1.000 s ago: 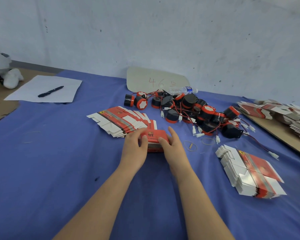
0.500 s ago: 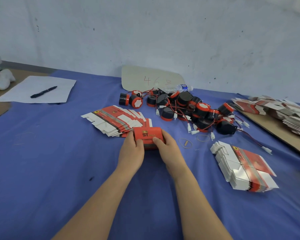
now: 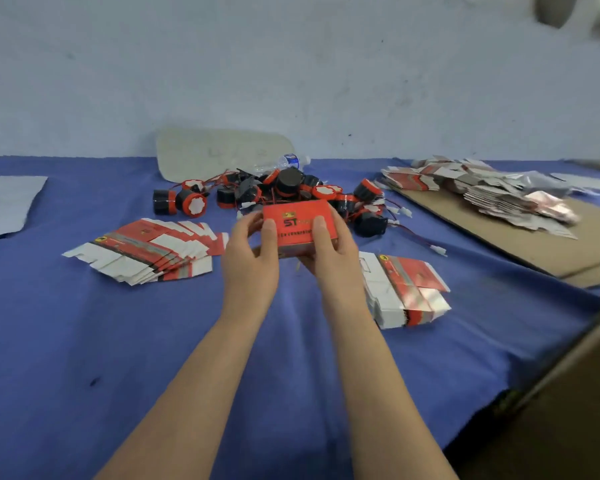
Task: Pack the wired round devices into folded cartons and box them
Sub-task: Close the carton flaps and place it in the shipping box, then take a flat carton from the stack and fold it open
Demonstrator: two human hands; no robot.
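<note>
A closed red carton (image 3: 297,220) with "ST" printed on it is lifted above the blue table, its printed face tilted toward me. My left hand (image 3: 252,254) grips its left end and my right hand (image 3: 329,252) grips its right end, thumbs on the face. Behind it lies a pile of black and red wired round devices (image 3: 284,190). One stack of flat cartons (image 3: 149,249) fans out to the left. Another flat stack (image 3: 406,289) lies to the right, partly hidden by my right forearm.
A brown cardboard sheet (image 3: 520,237) at the right carries a heap of loose flat cartons (image 3: 478,188). A brown box edge (image 3: 568,368) shows at the lower right. White paper (image 3: 4,202) lies far left. A plastic bottle (image 3: 288,161) and a pale board (image 3: 219,152) rest by the wall.
Both hands have lifted the red carton off the table and tilted its printed face up. The view has swung right, so the paper and pen have slid to the left edge.
</note>
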